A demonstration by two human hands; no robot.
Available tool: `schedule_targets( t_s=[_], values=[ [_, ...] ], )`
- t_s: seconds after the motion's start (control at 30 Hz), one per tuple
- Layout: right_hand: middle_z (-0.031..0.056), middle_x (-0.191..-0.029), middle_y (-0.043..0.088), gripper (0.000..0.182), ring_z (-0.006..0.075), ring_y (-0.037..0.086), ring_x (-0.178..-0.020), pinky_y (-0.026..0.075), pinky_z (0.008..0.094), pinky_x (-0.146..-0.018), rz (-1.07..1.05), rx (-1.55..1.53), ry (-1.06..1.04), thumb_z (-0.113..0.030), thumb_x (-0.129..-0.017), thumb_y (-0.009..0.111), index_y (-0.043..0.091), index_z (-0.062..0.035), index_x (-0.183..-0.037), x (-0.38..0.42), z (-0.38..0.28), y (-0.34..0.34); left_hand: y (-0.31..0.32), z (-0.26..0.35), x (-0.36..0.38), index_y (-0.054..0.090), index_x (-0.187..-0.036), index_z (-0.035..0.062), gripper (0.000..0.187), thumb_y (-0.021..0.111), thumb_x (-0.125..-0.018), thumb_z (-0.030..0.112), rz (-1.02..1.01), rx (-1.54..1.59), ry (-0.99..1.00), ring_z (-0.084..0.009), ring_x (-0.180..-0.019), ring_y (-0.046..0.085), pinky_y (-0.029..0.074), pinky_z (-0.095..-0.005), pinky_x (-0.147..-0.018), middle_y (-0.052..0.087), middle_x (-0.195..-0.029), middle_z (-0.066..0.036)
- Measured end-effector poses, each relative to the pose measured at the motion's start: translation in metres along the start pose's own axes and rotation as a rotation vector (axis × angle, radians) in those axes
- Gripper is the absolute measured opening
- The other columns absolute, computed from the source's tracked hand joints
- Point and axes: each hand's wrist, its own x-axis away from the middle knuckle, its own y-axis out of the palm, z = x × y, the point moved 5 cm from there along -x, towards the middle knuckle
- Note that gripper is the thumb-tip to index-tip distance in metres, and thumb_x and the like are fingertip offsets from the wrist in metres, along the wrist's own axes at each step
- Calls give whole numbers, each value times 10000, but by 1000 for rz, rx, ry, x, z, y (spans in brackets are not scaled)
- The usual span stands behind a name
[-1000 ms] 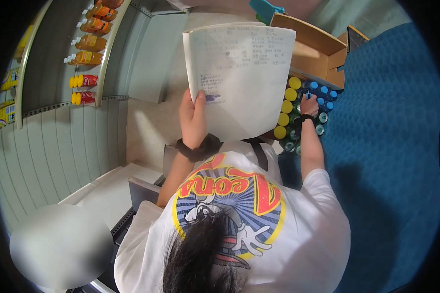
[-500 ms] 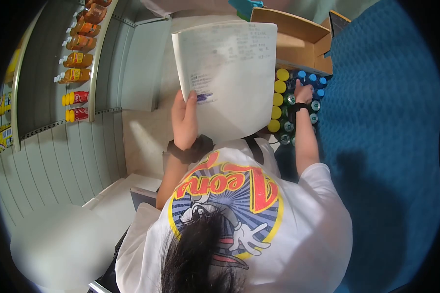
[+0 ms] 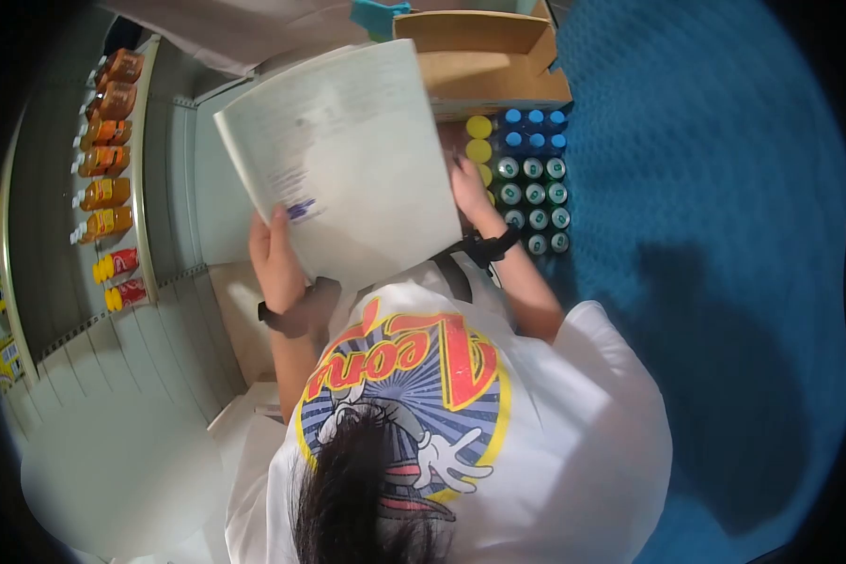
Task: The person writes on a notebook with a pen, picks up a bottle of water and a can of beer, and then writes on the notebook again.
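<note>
An open notebook (image 3: 357,179) with handwriting and a purple scribble is tilted in front of my chest. My left hand (image 3: 280,263) grips its lower left edge, thumb on the page. At the notebook's right edge is my right hand (image 3: 472,193), its fingers drawn together; what they hold is too small or hidden to tell. Just right of that hand stand rows of green cans (image 3: 534,193), with blue-capped bottles (image 3: 536,130) behind them. Yellow-capped bottles (image 3: 478,127) form a column partly hidden by my right hand.
An open cardboard box (image 3: 489,78) lies beyond the bottles. Shelves on the left hold orange drink bottles (image 3: 106,161) and red bottles with yellow caps (image 3: 122,265). A blue textured surface (image 3: 686,188) spans the right side, with a shadow on it.
My right hand has moved left from above the blue-capped bottles and cans to the notebook's edge. The notebook and my left hand appear further left, and the notebook is more tilted. The view has shifted.
</note>
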Motion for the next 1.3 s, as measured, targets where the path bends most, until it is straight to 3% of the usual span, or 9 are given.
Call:
schedule_targets(
  t_s=[0.03,0.1,0.13,0.27,0.37,0.6,0.73,1.03,1.3],
  values=[
    [33,-752,588,366,87,483,-700,411,252,-647,15,30,71,-293,-888,455,585,47,-927,3,-1,-1,-2,-4,-1,504,-1090,-15,271,479,-890,167,6,18,-8,-100,-845,502,395,-235,-743,552,-961,-33],
    [155,-703,612,420,241,587,-682,432,314,-635,21,277,131,-381,-841,512,607,24,-896,0,24,-8,-11,-14,-5,488,-1108,-19,288,476,-891,170,21,53,-26,-113,-872,514,404,-246,-764,555,-989,-50],
    [157,-653,599,417,289,586,-630,433,337,-590,26,345,108,-403,-813,537,619,6,-820,0,28,-10,-15,-14,-6,478,-1115,-23,298,473,-892,175,28,8,-24,-119,-878,522,412,-249,-762,560,-994,-61],
    [164,-772,625,326,340,597,-745,449,391,-649,-40,623,220,-345,-824,511,627,-41,-829,15,13,-19,-15,-13,-5,476,-1104,-25,274,449,-899,154,24,30,-37,-120,-873,524,418,-252,-763,565,-990,-73],
    [221,-797,597,391,393,565,-794,439,420,-669,70,739,193,-392,-825,489,599,-18,-855,13,60,-38,-16,-15,-6,484,-1095,-26,289,473,-893,180,17,29,-32,-121,-855,530,420,-246,-741,570,-977,-68],
    [196,-1141,510,342,362,490,-1041,404,446,-847,185,951,515,-258,-832,472,501,-51,-1102,34,152,-107,-13,-14,-5,487,-1090,-37,295,481,-891,180,-13,9,-49,-131,-871,534,418,-256,-766,573,-985,-78],
    [124,-1335,324,457,335,344,-1194,351,429,-941,210,1046,512,-230,-804,503,415,-117,-1238,48,174,-126,-10,-15,-4,482,-1106,-38,302,481,-892,175,-35,69,-77,-140,-899,534,414,-267,-793,568,-1021,-87],
    [134,-1342,327,542,332,341,-1201,331,413,-968,314,1133,341,-206,-765,554,387,-121,-1274,61,207,-125,-14,-23,-4,436,-1150,-40,312,445,-907,155,-43,88,-112,-157,-941,520,409,-285,-822,544,-1064,-111],
    [154,-1073,509,233,343,530,-930,441,420,-756,741,933,253,-141,-810,512,507,-70,-1033,101,145,-138,-13,-21,-5,458,-1128,-38,310,470,-898,169,-36,67,-119,-146,-911,534,416,-272,-806,561,-1031,-93]
  ],
)
